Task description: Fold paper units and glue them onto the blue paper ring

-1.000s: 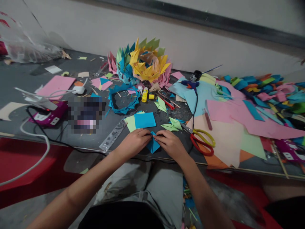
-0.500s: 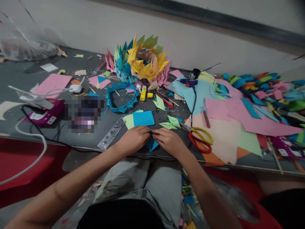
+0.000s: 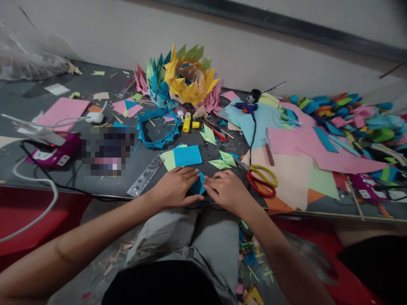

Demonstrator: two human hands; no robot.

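My left hand (image 3: 174, 187) and my right hand (image 3: 225, 189) lie side by side on a small folded blue paper piece (image 3: 197, 184) at the near edge of the dark table (image 3: 76, 178). Both press down on it with fingers stretched fairly flat, and only a sliver of the blue paper shows between them. Just beyond my hands lie a blue paper square (image 3: 187, 155) on a light green square (image 3: 167, 160), and folded green pieces (image 3: 225, 161). Yellow-and-red scissors (image 3: 261, 179) lie right of my right hand.
A large multicoloured folded-paper flower (image 3: 179, 82) stands at the back, a blue paper ring (image 3: 155, 129) before it. A ruler (image 3: 145, 176), glue bottle (image 3: 186, 122), glue gun (image 3: 246, 107) with cord, pink and peach sheets (image 3: 295, 146) and a purple device (image 3: 54, 153) with cables crowd the table.
My hands went from pinching the blue piece at its top fold to pressing flat on it, covering most of it. The camera view shifted slightly.
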